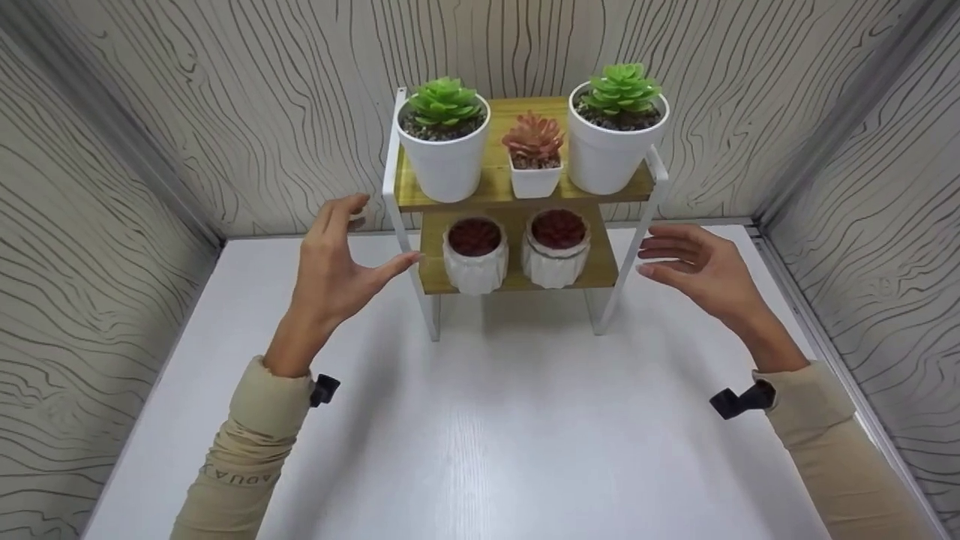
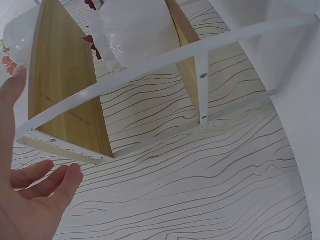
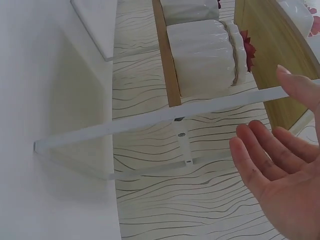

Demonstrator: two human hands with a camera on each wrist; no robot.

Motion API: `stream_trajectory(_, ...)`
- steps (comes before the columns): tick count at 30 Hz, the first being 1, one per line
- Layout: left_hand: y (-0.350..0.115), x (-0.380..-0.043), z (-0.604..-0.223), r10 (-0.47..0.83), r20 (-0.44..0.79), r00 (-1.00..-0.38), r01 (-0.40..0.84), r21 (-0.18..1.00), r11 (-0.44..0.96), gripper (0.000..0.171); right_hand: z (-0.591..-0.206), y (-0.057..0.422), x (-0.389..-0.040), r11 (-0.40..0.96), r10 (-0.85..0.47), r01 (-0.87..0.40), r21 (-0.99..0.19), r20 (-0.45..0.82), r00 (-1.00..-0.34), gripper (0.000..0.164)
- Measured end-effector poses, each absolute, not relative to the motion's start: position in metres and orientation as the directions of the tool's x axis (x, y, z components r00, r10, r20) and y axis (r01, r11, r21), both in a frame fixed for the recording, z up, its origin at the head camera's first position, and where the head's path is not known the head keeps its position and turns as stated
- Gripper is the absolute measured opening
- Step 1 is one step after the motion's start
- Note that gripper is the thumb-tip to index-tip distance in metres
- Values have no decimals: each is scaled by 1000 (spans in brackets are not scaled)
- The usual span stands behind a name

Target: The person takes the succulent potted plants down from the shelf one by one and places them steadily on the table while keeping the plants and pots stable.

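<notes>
A two-tier plant stand (image 1: 517, 199) with white metal legs and wooden shelves stands on the white table. Its top shelf carries two green succulents in white pots (image 1: 448, 161) and a small pink succulent (image 1: 534, 154) between them. On the lower shelf sit two white ribbed pots (image 1: 555, 259) with dark red plants. My left hand (image 1: 330, 262) is held beside the stand's left leg, thumb and fingers spread and nothing in them. At the other side, my right hand (image 1: 697, 266) hovers by the right leg (image 3: 140, 117), fingers relaxed, holding nothing.
Wood-grain patterned panels (image 1: 285, 112) enclose the white table (image 1: 480, 435) at the back and both sides. Grey metal strips (image 1: 832, 97) run along the corners. The stand is near the back panel.
</notes>
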State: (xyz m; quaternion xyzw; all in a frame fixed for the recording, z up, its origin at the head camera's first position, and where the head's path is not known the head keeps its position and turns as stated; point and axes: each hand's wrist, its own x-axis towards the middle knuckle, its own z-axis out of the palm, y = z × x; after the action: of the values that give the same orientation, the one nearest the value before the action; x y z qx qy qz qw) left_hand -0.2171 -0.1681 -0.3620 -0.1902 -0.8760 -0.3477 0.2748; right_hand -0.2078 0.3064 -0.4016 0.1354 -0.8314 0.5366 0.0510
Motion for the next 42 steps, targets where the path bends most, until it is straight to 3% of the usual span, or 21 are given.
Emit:
stream_trajectory(16,-152,-218,-320,91,593,-800,527,622,579,87,-401,299,-209,364,-141,-277,-889,241,-960,48)
stream_trajectory(20,-146,-217,-310,47,503,-863,475,777,413,78,-400,295,-210,355,-109,-280,-892,258,-960,46)
stream_trajectory(24,-143,-216,-298,18,460,-888,447,852,271,74,-399,293,-211,347,-90,-287,-893,273,-958,45)
stream_trajectory(30,-142,-224,-289,25,426,-904,419,876,237,77,-397,292,-212,336,-71,-298,-893,292,-954,43)
stream_trajectory(38,-133,-229,-276,55,345,-937,340,865,370,96,-396,290,-213,300,-59,-297,-906,293,-954,40)
stream_trajectory(42,-129,-232,-270,58,351,-935,347,865,362,96,-397,287,-214,235,-63,-304,-923,298,-953,39)
